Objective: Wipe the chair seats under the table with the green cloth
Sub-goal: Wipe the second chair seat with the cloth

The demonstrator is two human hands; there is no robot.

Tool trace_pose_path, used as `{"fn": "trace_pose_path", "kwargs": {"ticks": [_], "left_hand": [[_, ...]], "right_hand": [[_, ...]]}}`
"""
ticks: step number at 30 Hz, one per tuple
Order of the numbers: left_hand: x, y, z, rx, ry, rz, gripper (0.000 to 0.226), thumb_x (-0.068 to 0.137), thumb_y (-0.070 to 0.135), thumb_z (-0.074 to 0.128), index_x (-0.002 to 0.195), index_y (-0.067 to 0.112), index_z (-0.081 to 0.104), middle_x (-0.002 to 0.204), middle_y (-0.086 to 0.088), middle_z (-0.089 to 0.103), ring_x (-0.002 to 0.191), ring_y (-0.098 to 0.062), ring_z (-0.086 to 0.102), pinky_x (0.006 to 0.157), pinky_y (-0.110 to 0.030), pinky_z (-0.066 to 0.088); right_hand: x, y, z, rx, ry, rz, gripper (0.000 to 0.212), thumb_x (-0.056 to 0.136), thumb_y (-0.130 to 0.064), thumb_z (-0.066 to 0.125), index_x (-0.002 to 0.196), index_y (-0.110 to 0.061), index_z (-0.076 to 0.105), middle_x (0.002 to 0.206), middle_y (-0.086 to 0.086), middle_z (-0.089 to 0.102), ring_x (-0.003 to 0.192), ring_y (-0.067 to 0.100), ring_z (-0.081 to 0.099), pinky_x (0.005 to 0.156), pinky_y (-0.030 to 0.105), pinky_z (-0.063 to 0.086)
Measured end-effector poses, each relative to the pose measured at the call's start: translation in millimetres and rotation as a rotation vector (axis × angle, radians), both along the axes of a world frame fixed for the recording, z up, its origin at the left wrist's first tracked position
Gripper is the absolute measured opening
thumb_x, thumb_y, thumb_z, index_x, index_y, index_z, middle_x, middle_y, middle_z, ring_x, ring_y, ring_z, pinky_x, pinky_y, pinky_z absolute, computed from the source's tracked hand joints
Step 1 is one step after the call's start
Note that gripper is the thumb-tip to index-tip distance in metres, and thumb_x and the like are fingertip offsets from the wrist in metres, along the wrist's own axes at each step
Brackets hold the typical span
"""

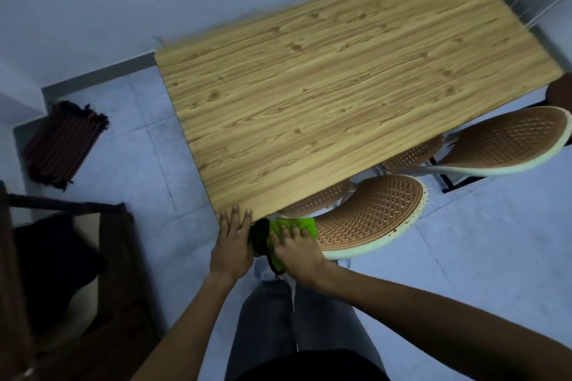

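A wooden table (340, 86) fills the middle of the view. Two woven brown chairs with pale rims are tucked under its near edge: the near chair (377, 213) and the far chair (510, 145). Only slivers of their seats show under the table top. My right hand (294, 252) presses the green cloth (297, 226) flat against the near chair's left side, fingers spread over it. A dark part of the cloth hangs at its left. My left hand (232, 241) rests flat on the table's near corner, holding nothing.
A folded striped mat (62, 145) lies on the tiled floor at the left by the wall. A dark wooden seat with a black cushion (62, 266) stands at the lower left. My grey trouser legs are below the hands.
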State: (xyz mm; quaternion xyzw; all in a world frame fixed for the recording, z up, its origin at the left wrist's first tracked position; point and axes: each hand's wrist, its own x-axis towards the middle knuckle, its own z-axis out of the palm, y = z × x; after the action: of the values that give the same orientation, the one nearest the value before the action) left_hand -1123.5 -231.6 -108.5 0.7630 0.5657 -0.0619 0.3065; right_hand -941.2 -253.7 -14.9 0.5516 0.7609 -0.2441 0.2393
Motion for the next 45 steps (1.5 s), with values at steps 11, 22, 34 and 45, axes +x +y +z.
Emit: {"fn": "trace_pose_path", "kwargs": {"ticks": [11, 22, 34, 45], "left_hand": [[2.0, -0.5, 3.5, 0.016, 0.032, -0.014, 0.084, 0.085, 0.016, 0.064, 0.154, 0.007, 0.017, 0.161, -0.024, 0.011, 0.146, -0.053, 0.006, 0.117, -0.054, 0.01], [7.5, 3.5, 7.8, -0.012, 0.101, -0.031, 0.072, 0.097, 0.023, 0.049, 0.156, 0.014, 0.009, 0.164, -0.02, 0.0, 0.149, -0.048, -0.006, 0.121, -0.053, 0.012], [6.9, 0.5, 9.3, -0.038, 0.108, 0.005, 0.073, 0.093, 0.049, 0.019, 0.157, 0.014, 0.01, 0.163, -0.017, -0.001, 0.149, -0.046, -0.004, 0.12, -0.057, 0.021], [10.7, 4.4, 11.4, -0.082, 0.078, 0.012, 0.119, 0.07, 0.092, -0.003, 0.156, 0.011, 0.009, 0.163, -0.02, -0.002, 0.149, -0.046, -0.006, 0.12, -0.058, 0.013]], "right_hand": [[208.2, -71.6, 31.4, 0.275, 0.106, 0.198, 0.068, 0.085, -0.004, 0.053, 0.147, -0.028, 0.037, 0.151, 0.001, 0.042, 0.143, 0.03, 0.031, 0.113, 0.048, 0.023], [21.7, -4.2, -24.1, 0.124, 0.184, 0.024, 0.043, 0.09, -0.026, 0.053, 0.132, -0.021, 0.053, 0.137, 0.012, 0.054, 0.125, 0.039, 0.049, 0.1, 0.052, 0.041], [40.0, -14.2, -15.4, 0.169, 0.322, 0.192, 0.058, 0.081, -0.018, 0.067, 0.136, -0.02, 0.05, 0.139, 0.008, 0.055, 0.127, 0.036, 0.051, 0.104, 0.048, 0.043], [225.8, -62.3, 34.0, 0.26, 0.106, -0.056, 0.067, 0.082, -0.018, 0.068, 0.143, -0.029, 0.042, 0.148, -0.01, 0.045, 0.144, 0.032, 0.027, 0.112, 0.061, 0.026]]}}
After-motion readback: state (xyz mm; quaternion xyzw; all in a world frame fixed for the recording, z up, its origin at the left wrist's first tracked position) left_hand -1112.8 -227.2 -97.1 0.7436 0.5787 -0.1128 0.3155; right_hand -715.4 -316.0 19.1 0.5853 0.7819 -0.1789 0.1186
